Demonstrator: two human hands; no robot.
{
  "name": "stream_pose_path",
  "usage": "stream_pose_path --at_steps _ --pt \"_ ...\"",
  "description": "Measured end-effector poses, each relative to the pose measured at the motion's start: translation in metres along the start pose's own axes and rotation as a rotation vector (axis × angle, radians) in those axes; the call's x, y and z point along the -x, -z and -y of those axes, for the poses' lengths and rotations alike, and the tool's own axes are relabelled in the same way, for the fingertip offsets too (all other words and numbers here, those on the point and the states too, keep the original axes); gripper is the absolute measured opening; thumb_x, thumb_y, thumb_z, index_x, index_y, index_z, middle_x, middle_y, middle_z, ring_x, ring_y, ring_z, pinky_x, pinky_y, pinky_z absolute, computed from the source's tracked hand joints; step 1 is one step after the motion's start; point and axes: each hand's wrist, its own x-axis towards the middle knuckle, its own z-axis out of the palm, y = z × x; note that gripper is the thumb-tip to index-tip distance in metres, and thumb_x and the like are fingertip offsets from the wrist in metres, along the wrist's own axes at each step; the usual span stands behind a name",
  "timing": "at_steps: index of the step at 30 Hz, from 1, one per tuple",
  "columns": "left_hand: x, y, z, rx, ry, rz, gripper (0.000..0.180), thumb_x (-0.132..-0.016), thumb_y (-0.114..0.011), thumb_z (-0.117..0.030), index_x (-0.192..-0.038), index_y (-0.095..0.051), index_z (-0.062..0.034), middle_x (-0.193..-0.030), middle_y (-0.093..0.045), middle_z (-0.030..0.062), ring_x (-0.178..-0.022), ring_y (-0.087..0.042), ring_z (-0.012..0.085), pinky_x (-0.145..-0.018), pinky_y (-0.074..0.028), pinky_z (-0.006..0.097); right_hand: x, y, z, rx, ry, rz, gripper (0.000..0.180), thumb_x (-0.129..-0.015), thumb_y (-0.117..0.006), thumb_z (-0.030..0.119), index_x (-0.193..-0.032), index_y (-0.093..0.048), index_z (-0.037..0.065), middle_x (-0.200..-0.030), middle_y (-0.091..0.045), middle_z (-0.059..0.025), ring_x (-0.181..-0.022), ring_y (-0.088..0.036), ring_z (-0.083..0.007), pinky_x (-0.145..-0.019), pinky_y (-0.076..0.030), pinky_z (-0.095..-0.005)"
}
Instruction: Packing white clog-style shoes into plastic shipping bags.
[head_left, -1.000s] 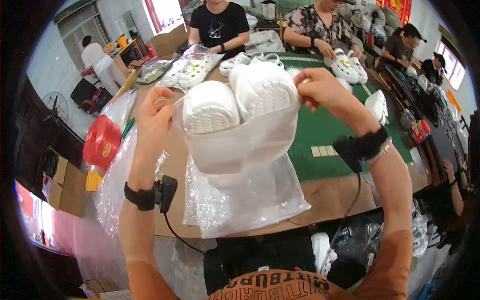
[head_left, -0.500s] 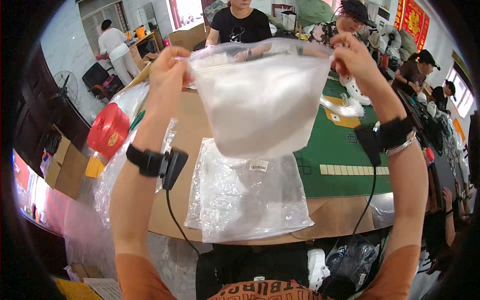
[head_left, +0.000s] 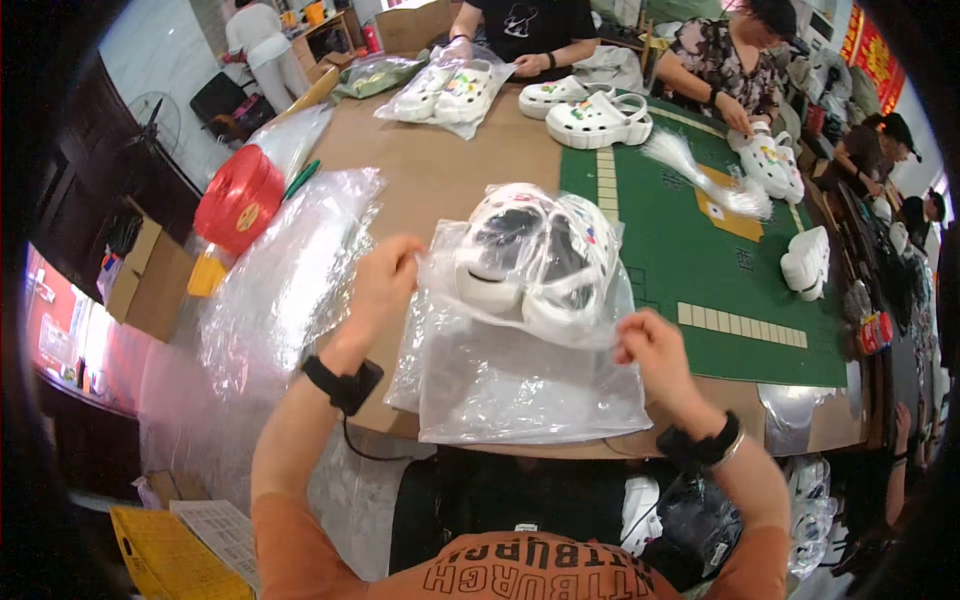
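A clear plastic bag (head_left: 530, 265) holding a pair of white clogs lies on the brown table (head_left: 450, 170) in front of me. My left hand (head_left: 385, 280) pinches the bag's open edge at its left corner. At the right corner of that edge, my right hand (head_left: 650, 350) grips it too. Under the bag lies a stack of empty clear bags (head_left: 520, 390), reaching the table's near edge.
A heap of clear plastic (head_left: 285, 280) and a red reel (head_left: 240, 200) sit to my left. A green mat (head_left: 720, 260) covers the right side, with loose white clogs (head_left: 600, 120) on it. People across the table handle more clogs and a bagged pair (head_left: 445, 90).
The bag with the clogs was held up in the air in front of me; now it has come down onto the table, both hands still on its open edge.
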Motion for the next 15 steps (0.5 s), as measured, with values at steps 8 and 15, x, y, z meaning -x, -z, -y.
stream_pose_path --at_steps 8,15 --pt "0.060 0.023 0.061 -0.147 0.018 -0.004 0.009 -0.074 -0.051 -0.004 -0.080 -0.057 -0.0002 -0.085 -0.053 0.0128 -0.078 -0.054 0.0234 -0.068 -0.042 0.032 0.039 -0.006 -0.018 0.123 -0.532 0.532 0.028 -0.089 -0.049 0.025 -0.093 -0.057 -0.002 -0.088 -0.058 -0.0091 -0.071 -0.058 -0.0119 -0.057 -0.049 -0.0243" --pt "0.063 -0.036 -0.048 -0.471 -0.786 0.164 0.025 -0.069 -0.064 -0.012 -0.093 -0.058 -0.0101 -0.096 -0.055 0.0074 -0.092 -0.051 0.0253 -0.076 -0.040 0.035 0.024 -0.029 -0.026 0.033 -0.574 0.442 0.038 -0.089 -0.048 0.038 -0.088 -0.056 0.001 -0.077 -0.057 -0.0065 -0.062 -0.054 -0.0115 -0.045 -0.044 -0.0228"
